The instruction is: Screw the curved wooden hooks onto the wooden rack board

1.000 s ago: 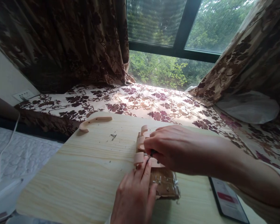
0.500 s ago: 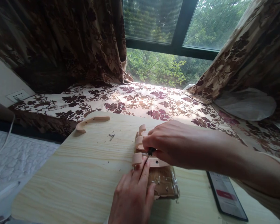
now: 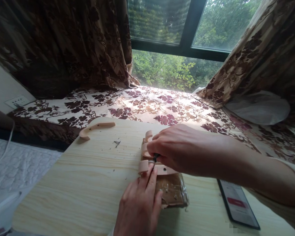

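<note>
My right hand [image 3: 166,144] is closed around a screwdriver [image 3: 155,158] with a dark handle, its thin shaft slanting down. The tip meets the nearest curved wooden hook [image 3: 143,166], between two fingertips of my left hand [image 3: 140,203]. Those fingers are stretched forward, holding the hook down; any screw under them is hidden. This hook lies across a brown cardboard block [image 3: 172,190] wrapped in clear tape. Two more hooks, a middle one [image 3: 145,150] and a far one [image 3: 148,135], lie on the block, partly covered by my right hand.
A loose wooden hook [image 3: 97,128] lies at the table's far left, with several small screws [image 3: 116,143] nearby. To the right is a phone [image 3: 238,205] with its screen lit. Behind the wood-grain table [image 3: 71,186] stretches a flower-patterned window seat [image 3: 147,105].
My right hand and the screwdriver have shifted slightly left, and the handle's angle has changed a little. My left hand stays on the hook. The view has moved slightly.
</note>
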Action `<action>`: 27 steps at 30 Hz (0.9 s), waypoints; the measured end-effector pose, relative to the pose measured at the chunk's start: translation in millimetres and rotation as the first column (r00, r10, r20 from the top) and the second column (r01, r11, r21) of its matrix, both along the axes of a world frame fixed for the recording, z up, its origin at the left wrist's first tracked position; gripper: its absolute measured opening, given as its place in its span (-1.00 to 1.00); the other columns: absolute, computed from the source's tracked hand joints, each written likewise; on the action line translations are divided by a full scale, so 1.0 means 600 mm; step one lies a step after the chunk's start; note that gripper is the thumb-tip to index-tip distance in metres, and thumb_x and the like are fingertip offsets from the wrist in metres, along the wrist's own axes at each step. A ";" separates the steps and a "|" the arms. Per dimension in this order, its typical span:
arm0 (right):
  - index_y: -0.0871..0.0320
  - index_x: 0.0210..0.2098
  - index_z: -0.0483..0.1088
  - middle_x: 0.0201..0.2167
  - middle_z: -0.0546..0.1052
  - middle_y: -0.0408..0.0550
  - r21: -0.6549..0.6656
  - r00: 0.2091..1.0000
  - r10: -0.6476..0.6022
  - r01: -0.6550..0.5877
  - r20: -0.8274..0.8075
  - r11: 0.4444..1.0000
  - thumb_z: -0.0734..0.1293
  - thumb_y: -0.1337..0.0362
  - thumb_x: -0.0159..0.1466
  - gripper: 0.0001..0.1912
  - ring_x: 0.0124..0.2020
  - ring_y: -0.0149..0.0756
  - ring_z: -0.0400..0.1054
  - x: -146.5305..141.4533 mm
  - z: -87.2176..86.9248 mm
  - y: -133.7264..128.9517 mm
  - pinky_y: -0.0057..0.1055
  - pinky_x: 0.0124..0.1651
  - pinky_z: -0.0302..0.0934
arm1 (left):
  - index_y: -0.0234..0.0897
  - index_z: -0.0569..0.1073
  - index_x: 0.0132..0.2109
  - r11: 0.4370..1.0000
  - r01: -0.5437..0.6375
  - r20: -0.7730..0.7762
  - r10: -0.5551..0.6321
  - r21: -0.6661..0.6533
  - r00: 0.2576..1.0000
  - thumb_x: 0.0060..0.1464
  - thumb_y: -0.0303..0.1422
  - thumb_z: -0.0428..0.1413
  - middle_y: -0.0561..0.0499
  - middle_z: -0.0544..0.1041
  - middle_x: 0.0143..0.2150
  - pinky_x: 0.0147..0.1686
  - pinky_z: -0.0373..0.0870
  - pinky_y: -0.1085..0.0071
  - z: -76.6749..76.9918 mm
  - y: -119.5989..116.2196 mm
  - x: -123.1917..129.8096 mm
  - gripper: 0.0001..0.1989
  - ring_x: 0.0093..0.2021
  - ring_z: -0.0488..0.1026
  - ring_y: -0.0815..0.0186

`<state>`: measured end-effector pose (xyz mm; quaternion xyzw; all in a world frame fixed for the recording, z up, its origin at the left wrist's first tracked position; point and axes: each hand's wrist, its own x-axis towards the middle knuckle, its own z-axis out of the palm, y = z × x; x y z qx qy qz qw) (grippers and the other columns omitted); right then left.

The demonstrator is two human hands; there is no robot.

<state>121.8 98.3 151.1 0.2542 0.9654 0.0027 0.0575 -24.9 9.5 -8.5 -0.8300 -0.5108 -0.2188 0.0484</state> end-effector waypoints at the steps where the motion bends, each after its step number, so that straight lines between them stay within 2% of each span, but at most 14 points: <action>1: 0.18 -0.51 0.38 -0.60 0.35 -0.19 0.003 1.000 -0.005 0.005 -0.005 1.000 0.27 0.43 0.22 -0.83 -0.61 -0.48 0.05 0.000 -0.001 0.000 -0.40 -0.53 -0.15 | -0.41 0.24 0.18 1.000 0.002 0.000 -0.002 0.002 1.000 0.17 -0.34 -0.07 -0.21 0.39 0.13 -0.23 0.50 0.26 0.000 0.000 0.000 -0.55 -0.09 0.49 0.12; 5: 0.18 -0.55 0.37 -0.69 0.25 -0.23 0.013 0.998 -0.054 0.054 0.022 0.998 0.28 0.36 0.21 -0.80 -0.67 -0.49 -0.07 -0.002 0.001 -0.001 -0.42 -0.59 -0.20 | -0.41 0.25 0.17 1.000 0.012 -0.005 -0.012 0.010 1.000 0.16 -0.35 -0.07 -0.21 0.41 0.11 -0.25 0.50 0.26 0.000 -0.001 0.002 -0.56 -0.09 0.49 0.11; 10: 0.19 -0.44 0.43 -0.60 0.37 -0.19 -0.030 0.999 -0.044 0.044 0.030 0.999 0.29 0.39 0.20 -0.89 -0.63 -0.49 0.01 -0.004 0.008 0.001 -0.44 -0.55 -0.14 | -0.42 0.24 0.17 1.000 0.006 -0.002 -0.006 0.009 1.000 0.16 -0.37 -0.06 -0.21 0.40 0.12 -0.22 0.49 0.25 0.001 -0.004 0.003 -0.56 -0.09 0.48 0.13; 13: 0.19 -0.50 0.40 -0.62 0.33 -0.20 -0.016 1.000 -0.019 0.019 0.003 1.000 0.27 0.42 0.20 -0.85 -0.64 -0.49 -0.03 -0.006 0.003 0.003 -0.43 -0.57 -0.18 | -0.41 0.24 0.18 1.000 0.002 -0.005 -0.002 0.010 1.000 0.16 -0.37 -0.06 -0.20 0.39 0.13 -0.21 0.49 0.26 0.001 -0.004 0.002 -0.55 -0.09 0.48 0.13; 16: 0.19 -0.52 0.38 -0.67 0.27 -0.21 0.009 0.998 -0.066 0.066 0.010 0.998 0.24 0.35 0.24 -0.79 -0.67 -0.49 -0.08 -0.009 -0.001 0.002 -0.41 -0.59 -0.22 | -0.42 0.23 0.18 1.000 0.009 -0.011 -0.009 0.011 1.000 0.16 -0.36 -0.06 -0.20 0.42 0.10 -0.24 0.50 0.24 0.001 -0.003 0.002 -0.54 -0.10 0.48 0.11; 19: 0.19 -0.48 0.40 -0.67 0.29 -0.19 0.000 0.996 -0.088 0.088 0.031 0.996 0.23 0.31 0.24 -0.79 -0.67 -0.48 -0.07 -0.008 0.003 0.001 -0.41 -0.59 -0.22 | -0.43 0.23 0.18 1.000 0.012 -0.018 -0.012 0.003 1.000 0.16 -0.37 -0.06 -0.20 0.42 0.09 -0.23 0.50 0.24 0.000 -0.002 0.002 -0.54 -0.10 0.49 0.11; 23: 0.20 -0.40 0.42 -0.57 0.41 -0.14 -0.075 0.999 -0.041 0.043 0.028 0.996 0.24 0.39 0.21 -0.87 -0.62 -0.47 0.03 -0.003 0.010 0.001 -0.43 -0.54 -0.14 | -0.40 0.27 0.15 1.000 0.005 -0.016 -0.006 -0.009 1.000 0.17 -0.36 -0.07 -0.22 0.39 0.13 -0.23 0.49 0.26 0.002 -0.002 0.003 -0.58 -0.11 0.49 0.13; 27: 0.20 -0.49 0.37 -0.59 0.37 -0.16 -0.094 1.000 -0.005 0.006 0.005 0.996 0.22 0.45 0.20 -0.83 -0.62 -0.48 -0.01 -0.003 0.005 0.002 -0.43 -0.56 -0.18 | -0.35 0.28 0.14 1.000 0.000 -0.006 0.000 -0.014 1.000 0.16 -0.37 -0.07 -0.16 0.43 0.09 -0.22 0.48 0.27 0.000 -0.003 0.005 -0.59 -0.09 0.48 0.13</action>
